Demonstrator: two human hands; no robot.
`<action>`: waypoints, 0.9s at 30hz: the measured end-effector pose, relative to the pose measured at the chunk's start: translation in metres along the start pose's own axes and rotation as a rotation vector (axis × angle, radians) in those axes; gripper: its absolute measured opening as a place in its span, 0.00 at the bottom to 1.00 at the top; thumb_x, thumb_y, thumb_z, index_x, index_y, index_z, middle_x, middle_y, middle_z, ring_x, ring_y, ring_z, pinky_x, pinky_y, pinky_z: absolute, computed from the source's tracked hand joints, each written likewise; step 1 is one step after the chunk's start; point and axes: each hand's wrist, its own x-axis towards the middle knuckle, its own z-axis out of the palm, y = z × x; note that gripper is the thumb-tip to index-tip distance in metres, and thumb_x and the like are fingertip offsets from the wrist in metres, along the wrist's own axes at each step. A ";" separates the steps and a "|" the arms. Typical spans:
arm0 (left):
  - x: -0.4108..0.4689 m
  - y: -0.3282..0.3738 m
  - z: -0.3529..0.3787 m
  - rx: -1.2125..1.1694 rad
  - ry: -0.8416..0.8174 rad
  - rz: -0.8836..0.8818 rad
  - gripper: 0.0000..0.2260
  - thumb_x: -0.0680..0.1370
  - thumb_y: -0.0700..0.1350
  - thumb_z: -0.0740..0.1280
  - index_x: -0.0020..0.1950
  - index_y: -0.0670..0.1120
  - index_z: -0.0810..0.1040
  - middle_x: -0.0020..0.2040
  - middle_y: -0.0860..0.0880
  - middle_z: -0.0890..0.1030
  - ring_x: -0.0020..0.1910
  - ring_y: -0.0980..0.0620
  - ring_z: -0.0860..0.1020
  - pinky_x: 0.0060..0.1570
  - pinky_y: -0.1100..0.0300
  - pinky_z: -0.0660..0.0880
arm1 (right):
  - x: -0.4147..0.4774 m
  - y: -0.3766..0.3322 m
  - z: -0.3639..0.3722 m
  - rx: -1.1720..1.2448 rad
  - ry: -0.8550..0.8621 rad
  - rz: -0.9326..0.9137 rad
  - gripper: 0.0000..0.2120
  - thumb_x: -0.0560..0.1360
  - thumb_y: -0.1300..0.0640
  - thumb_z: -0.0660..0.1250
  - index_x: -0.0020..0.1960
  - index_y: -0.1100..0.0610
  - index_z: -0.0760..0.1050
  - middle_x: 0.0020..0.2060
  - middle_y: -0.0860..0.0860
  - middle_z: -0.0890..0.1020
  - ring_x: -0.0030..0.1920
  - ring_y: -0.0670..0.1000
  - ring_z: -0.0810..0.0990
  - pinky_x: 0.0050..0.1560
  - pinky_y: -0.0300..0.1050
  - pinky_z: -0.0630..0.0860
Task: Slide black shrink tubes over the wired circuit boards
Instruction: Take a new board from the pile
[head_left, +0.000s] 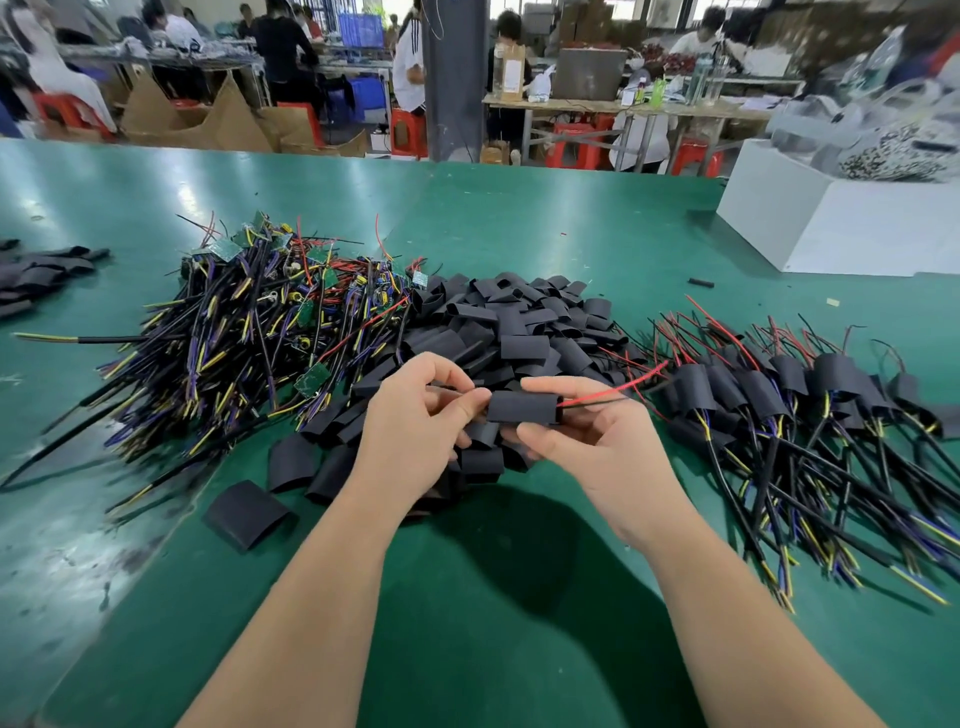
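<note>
Above the green table (519, 597) my right hand (587, 436) pinches a black shrink tube (522, 407) between thumb and fingers. A red and a black wire (613, 392) stick out of its right end. My left hand (415, 415) grips the other end of that piece at the tube's left mouth; the board itself is hidden. A heap of loose black tubes (509, 332) lies behind my hands. To the left is a pile of bare wired circuit boards (249, 322). To the right lie several boards with tubes on them (810, 395).
One loose tube (247, 512) lies alone at the front left. More dark tubes (36, 275) sit at the far left edge. A white box (841, 228) holding bagged parts stands at the back right. People work at benches beyond the table.
</note>
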 end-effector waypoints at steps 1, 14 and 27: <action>-0.001 0.000 0.000 0.004 -0.011 -0.003 0.07 0.75 0.42 0.70 0.41 0.48 0.74 0.28 0.53 0.80 0.23 0.56 0.75 0.23 0.63 0.71 | 0.000 0.000 0.000 0.030 0.006 0.009 0.16 0.69 0.71 0.72 0.52 0.54 0.79 0.44 0.54 0.86 0.44 0.54 0.85 0.46 0.43 0.81; -0.009 0.016 0.000 -0.363 -0.227 0.011 0.10 0.74 0.31 0.69 0.47 0.46 0.81 0.39 0.54 0.84 0.38 0.60 0.79 0.40 0.69 0.74 | 0.003 -0.006 -0.005 0.447 -0.004 0.201 0.17 0.66 0.60 0.70 0.54 0.60 0.77 0.45 0.55 0.86 0.44 0.53 0.86 0.39 0.38 0.79; -0.008 0.016 -0.004 -0.477 -0.204 -0.064 0.07 0.64 0.47 0.74 0.41 0.49 0.86 0.30 0.54 0.79 0.28 0.60 0.71 0.30 0.69 0.67 | 0.001 -0.009 -0.010 0.333 -0.051 0.083 0.18 0.63 0.61 0.73 0.53 0.59 0.79 0.45 0.57 0.86 0.44 0.55 0.86 0.41 0.39 0.80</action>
